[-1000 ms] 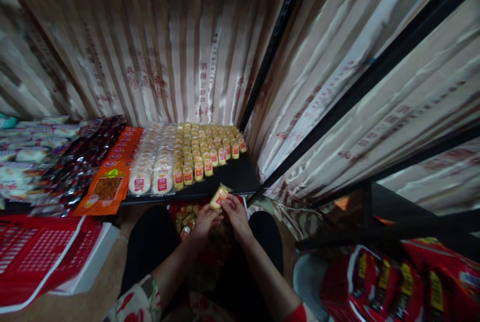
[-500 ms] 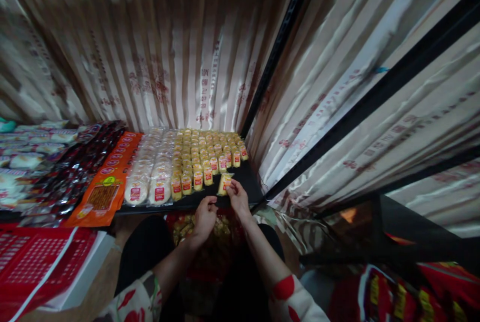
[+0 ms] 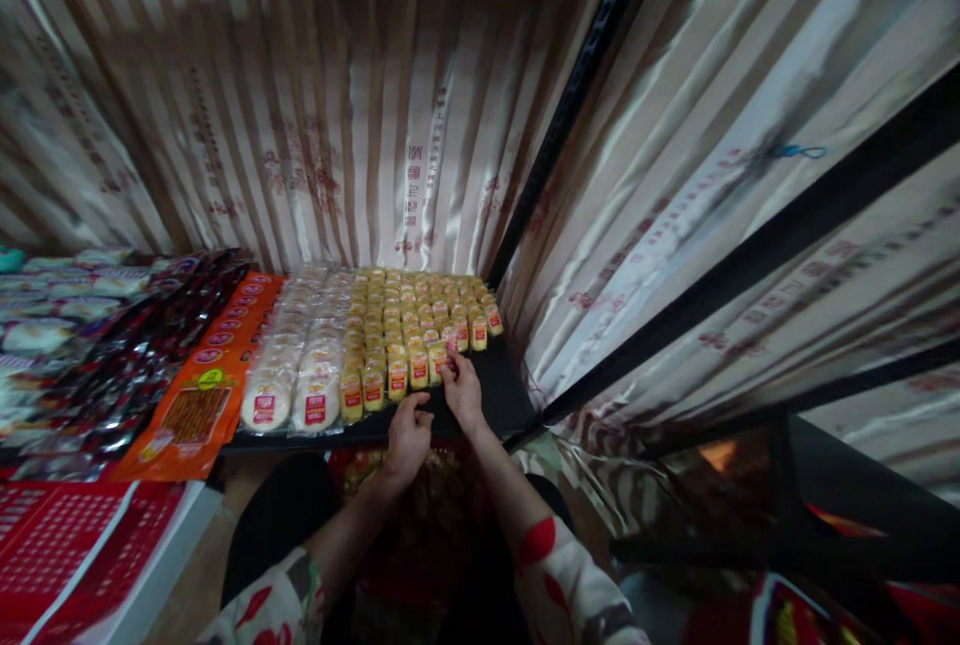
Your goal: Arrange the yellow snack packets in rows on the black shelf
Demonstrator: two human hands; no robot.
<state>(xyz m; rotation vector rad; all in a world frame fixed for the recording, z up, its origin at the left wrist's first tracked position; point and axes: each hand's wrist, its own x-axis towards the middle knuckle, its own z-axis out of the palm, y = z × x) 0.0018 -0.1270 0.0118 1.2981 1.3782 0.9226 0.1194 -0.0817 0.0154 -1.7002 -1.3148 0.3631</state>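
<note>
Rows of small yellow snack packets (image 3: 420, 315) with red labels lie on a black shelf (image 3: 495, 395). My right hand (image 3: 461, 387) reaches onto the shelf, its fingertips pinched on a yellow packet (image 3: 437, 361) at the front of a row. My left hand (image 3: 407, 437) hovers at the shelf's front edge with fingers curled; whether it holds anything is hidden. Below my hands, between my knees, sits a red bag of more yellow packets (image 3: 420, 485).
Left of the yellow rows lie round white cakes (image 3: 300, 375), orange packs (image 3: 202, 375), dark wrapped packs (image 3: 142, 345) and pale packs (image 3: 45, 315). A red crate (image 3: 67, 545) sits at lower left. Shiny striped curtains and black frame bars (image 3: 577, 95) close in the back and right.
My hands rose from my lap to the shelf. The right hand carried the yellow packet forward and set it at the front of a row. The view tilted up.
</note>
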